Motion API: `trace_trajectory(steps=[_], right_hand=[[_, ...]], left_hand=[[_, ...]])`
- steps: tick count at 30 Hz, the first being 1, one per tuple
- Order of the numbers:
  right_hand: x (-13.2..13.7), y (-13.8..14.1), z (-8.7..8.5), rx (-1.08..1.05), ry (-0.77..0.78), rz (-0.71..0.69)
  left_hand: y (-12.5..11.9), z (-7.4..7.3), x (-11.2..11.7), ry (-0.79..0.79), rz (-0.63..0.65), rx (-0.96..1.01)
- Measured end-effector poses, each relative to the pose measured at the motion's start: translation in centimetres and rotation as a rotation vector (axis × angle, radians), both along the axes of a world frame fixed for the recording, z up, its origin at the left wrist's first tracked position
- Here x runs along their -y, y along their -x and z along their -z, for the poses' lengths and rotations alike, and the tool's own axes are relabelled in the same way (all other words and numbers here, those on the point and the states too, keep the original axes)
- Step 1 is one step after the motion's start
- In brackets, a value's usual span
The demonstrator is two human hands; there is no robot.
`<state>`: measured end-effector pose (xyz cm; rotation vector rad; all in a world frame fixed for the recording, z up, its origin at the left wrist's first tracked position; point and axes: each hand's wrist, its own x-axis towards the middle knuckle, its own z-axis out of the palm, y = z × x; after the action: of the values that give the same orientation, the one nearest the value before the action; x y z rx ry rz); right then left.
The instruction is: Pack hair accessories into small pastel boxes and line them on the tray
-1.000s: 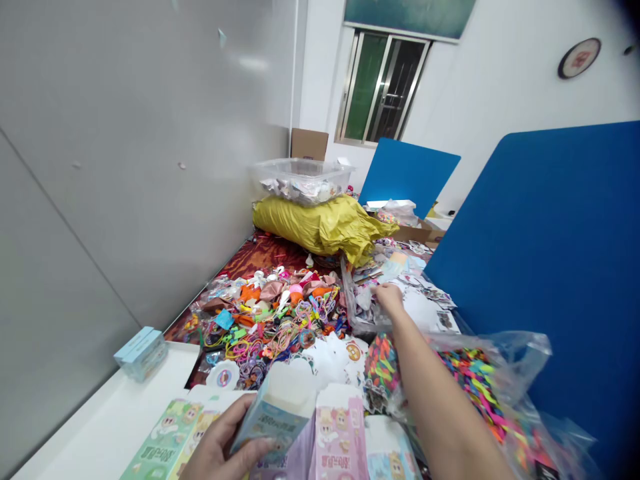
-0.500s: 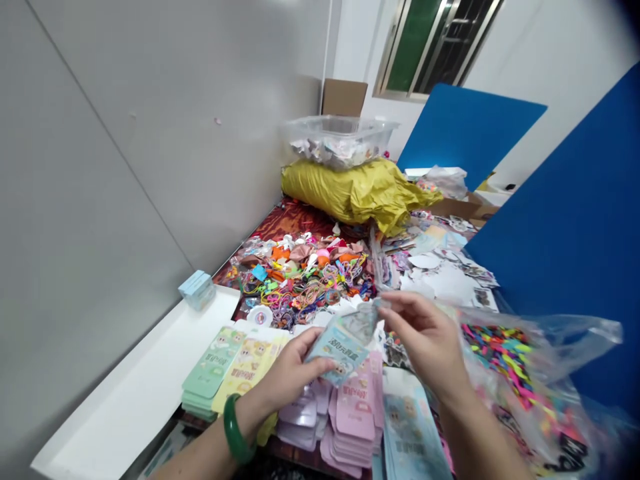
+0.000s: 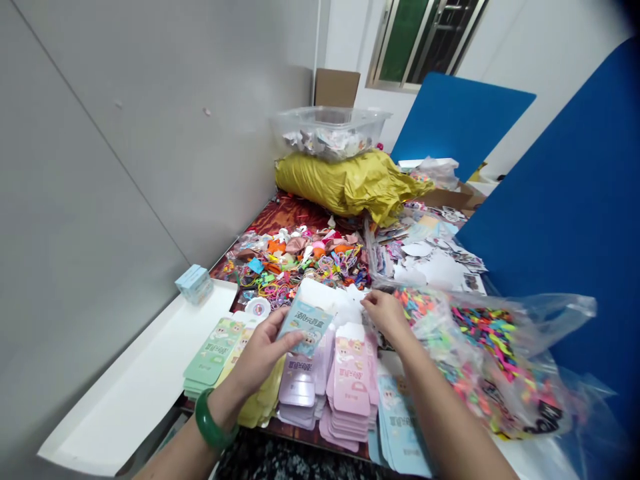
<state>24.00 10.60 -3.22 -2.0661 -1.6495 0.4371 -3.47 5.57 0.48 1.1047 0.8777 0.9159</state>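
My left hand [image 3: 257, 350], with a green bangle [image 3: 213, 427] on its wrist, grips a small light-blue printed box [image 3: 306, 327] held above stacks of flat printed cartons [image 3: 345, 380] in green, yellow, purple, pink and blue. My right hand [image 3: 383, 312] reaches just right of the box, fingers curled together at the edge of a clear plastic bag of bright small pieces [image 3: 480, 360]. What those fingers pinch, if anything, is hidden.
A heap of colourful hair ties and clips [image 3: 295, 263] lies farther back, with paper cut-outs [image 3: 433, 257] to its right. Behind them a yellow sack [image 3: 350, 183] carries a clear tub [image 3: 327, 133]. A white tray [image 3: 135, 393] with a small blue box [image 3: 194, 283] runs along the left wall. Blue partition panels [image 3: 565, 200] stand on the right.
My right hand came back from the far pile to the box, then moved toward the clear bag. My left hand kept hold of the blue box, now raised with its flap up.
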Motion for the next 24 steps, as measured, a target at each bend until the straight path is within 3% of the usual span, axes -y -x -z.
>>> trace_trajectory(steps=[4,9,12,16,24], right_hand=[[-1.0,2.3,0.5,0.062,-0.002,-0.079],[-2.0,6.4,0.5,0.14,0.011,-0.389],[-2.1,8.1,0.9,0.226,0.045,-0.497],[-1.8,8.4,1.1,0.316,0.085,-0.502],[-1.7,8.6,1.8,0.36,0.107,-0.383]], left_hand=[[0.6,-0.1,-0.2,-0.018,-0.037,-0.003],[1.2,-0.3,-0.6,-0.006,-0.114,0.051],[1.5,-0.5,-0.7,-0.023,-0.13,0.034],[2.2,-0.4,-0.6,-0.008,-0.145,0.012],[2.0,-0.1,-0.8,0.003,-0.136,0.031]])
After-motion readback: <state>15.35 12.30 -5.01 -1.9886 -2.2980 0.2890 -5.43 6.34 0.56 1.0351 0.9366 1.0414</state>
